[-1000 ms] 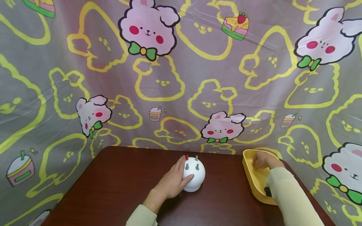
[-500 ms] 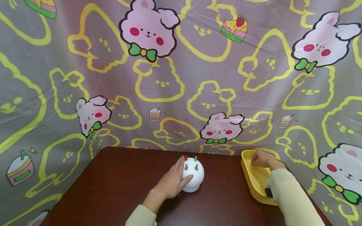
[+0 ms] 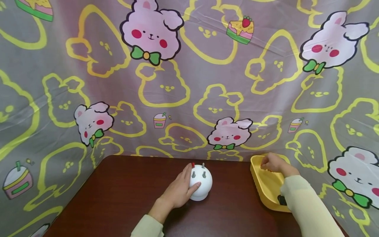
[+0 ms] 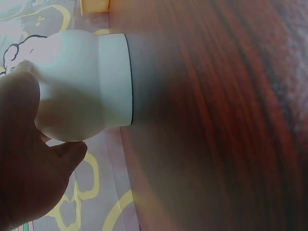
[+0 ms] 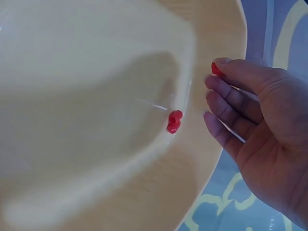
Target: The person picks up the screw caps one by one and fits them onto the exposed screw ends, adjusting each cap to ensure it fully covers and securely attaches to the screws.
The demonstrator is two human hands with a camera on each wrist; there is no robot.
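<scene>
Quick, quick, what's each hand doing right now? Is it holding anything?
Left hand: holding the white round thing, thumb and fingers against its sides.
Right hand: closed, pinching a small red piece at its fingertips.

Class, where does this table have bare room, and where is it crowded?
Bare: the table between its left edge and the left hand; also the strip between the white dome and the yellow tray. Crowded: the dome's left side, under that hand, and the tray's far end, where the right hand pinches a red piece.
</scene>
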